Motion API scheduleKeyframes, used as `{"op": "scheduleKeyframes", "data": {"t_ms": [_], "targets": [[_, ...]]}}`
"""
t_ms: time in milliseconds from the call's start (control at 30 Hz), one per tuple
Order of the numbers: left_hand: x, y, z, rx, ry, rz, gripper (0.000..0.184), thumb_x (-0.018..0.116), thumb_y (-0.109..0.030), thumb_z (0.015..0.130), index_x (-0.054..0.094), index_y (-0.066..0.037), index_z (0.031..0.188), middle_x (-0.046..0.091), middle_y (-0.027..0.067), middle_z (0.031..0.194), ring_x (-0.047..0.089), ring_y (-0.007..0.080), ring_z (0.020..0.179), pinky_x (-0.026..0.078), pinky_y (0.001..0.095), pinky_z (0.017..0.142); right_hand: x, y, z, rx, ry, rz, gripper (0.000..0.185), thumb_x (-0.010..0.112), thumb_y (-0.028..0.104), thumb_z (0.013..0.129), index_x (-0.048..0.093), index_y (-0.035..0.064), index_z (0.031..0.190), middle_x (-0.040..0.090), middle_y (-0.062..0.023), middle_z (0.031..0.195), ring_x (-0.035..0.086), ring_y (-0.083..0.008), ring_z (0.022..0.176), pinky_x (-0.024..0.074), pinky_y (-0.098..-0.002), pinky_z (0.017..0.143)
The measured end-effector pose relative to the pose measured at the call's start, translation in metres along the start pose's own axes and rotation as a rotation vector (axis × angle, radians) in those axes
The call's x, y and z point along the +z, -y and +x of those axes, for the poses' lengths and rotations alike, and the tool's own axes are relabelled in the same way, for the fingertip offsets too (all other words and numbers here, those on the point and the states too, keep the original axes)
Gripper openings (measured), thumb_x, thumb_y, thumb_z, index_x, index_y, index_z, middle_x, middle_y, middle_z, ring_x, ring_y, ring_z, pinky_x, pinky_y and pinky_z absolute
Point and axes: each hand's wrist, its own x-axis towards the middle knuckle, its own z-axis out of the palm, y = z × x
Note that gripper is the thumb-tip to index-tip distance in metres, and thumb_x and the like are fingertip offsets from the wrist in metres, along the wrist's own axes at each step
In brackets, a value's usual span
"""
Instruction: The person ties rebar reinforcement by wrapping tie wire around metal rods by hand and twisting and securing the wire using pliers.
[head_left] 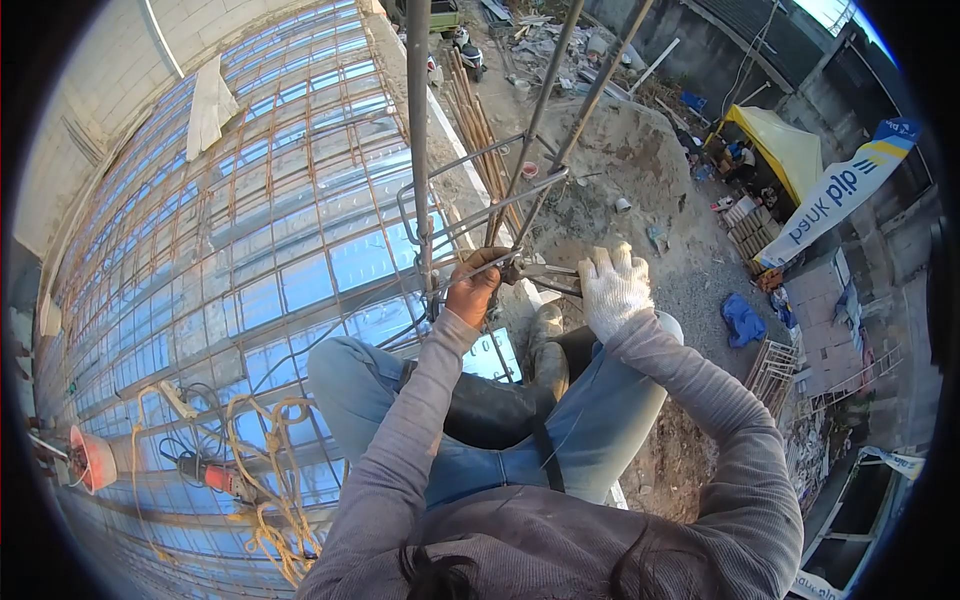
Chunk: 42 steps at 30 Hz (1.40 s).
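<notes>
Pliers (548,269) in right hand (617,288), just past the knees, head up against the joint of a rebar cage. Right hand wears a white knit glove, clamped on the handles. Left hand (472,288), bare, is curled closed on the lower stirrup (500,258), right beside the pliers head; that joint is small and partly covered, so can't tell exactly what the pliers bite. Upright bars (418,120) of the cage rise away from both hands, with an upper stirrup (497,205) around them.

Person sits with knees apart, grey sleeves, blue jeans (372,388), muddy boot (548,362) below the hands.

Left side: rusty rebar mesh (268,187) over shiny metal decking (262,303) reflecting blue. Wooden board (207,112) lies on the mesh near the wall. Lower left: red-and-black power tool, probably an angle grinder (222,478), beside tangled yellow rope (283,440); reddish bucket (97,458) further out at the edge.

Right side, ground lower down: sand pile (640,140), yellow canopy (775,140), blue-and-white banner (845,195) with "bank bjb"-like lettering, blue tarp (742,320) on the gravel. Parked scooter (467,55) at top.
</notes>
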Motion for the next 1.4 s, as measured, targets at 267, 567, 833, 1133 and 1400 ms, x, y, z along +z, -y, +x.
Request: {"op": "scheduleKeyframes", "data": {"t_ms": [267,567,833,1133,1400], "targets": [[0.010,-0.015,-0.001,0.019,0.076,0.032,0.048,0.070,-0.031,0.096,0.061,0.002,0.129,0.069,0.0105,0.111,0.065,0.0213,0.099,0.053,0.0376,0.088,0.021,-0.031,0.038,-0.138,0.159,0.476,0.025,0.069,0.025,0.083,0.069,0.0105,0.104,0.070,-0.0111,0.101,0.069,-0.0329,0.097,0.0550,-0.0432,0.086],[0.007,-0.016,-0.002,-0.038,0.026,0.135,0.059,0.074,-0.043,0.092,0.060,0.003,0.126,0.070,0.0136,0.109,0.067,0.0231,0.097,0.055,0.0366,0.087,0.082,-0.065,0.129,-0.616,-0.271,0.564,0.022,0.072,0.021,0.077,0.063,0.0064,0.090,0.065,-0.0102,0.092,0.067,-0.0316,0.090,0.0572,-0.0430,0.076],[0.012,-0.023,0.002,-0.093,0.027,0.147,0.074,0.076,-0.045,0.086,0.056,0.006,0.136,0.063,0.0184,0.127,0.066,0.0239,0.101,0.057,0.0448,0.087,0.106,-0.069,0.139,-0.593,-0.253,0.618,0.025,0.074,0.026,0.078,0.069,0.0075,0.093,0.069,-0.0119,0.089,0.069,-0.0349,0.086,0.0558,-0.0457,0.074],[0.050,-0.005,-0.079,-0.080,-0.401,0.795,0.041,0.063,-0.023,0.102,0.059,0.006,0.130,0.069,0.0136,0.116,0.066,0.0210,0.108,0.050,0.0370,0.102,0.125,-0.056,0.119,-0.608,0.205,1.024,0.027,0.081,0.029,0.081,0.074,0.0031,0.078,0.065,-0.0160,0.065,0.065,-0.0286,0.060,0.0449,-0.0409,0.056],[0.077,0.051,-0.023,-0.099,-0.170,0.020,0.072,0.060,-0.044,0.101,0.038,0.003,0.151,0.043,0.0185,0.155,0.045,0.0289,0.139,0.040,0.0387,0.113,0.138,-0.046,0.113,-0.501,0.549,1.257,0.036,0.081,0.040,0.084,0.079,0.0053,0.091,0.067,-0.0042,0.063,0.067,-0.0163,0.060,0.0516,-0.0330,0.054]]}}
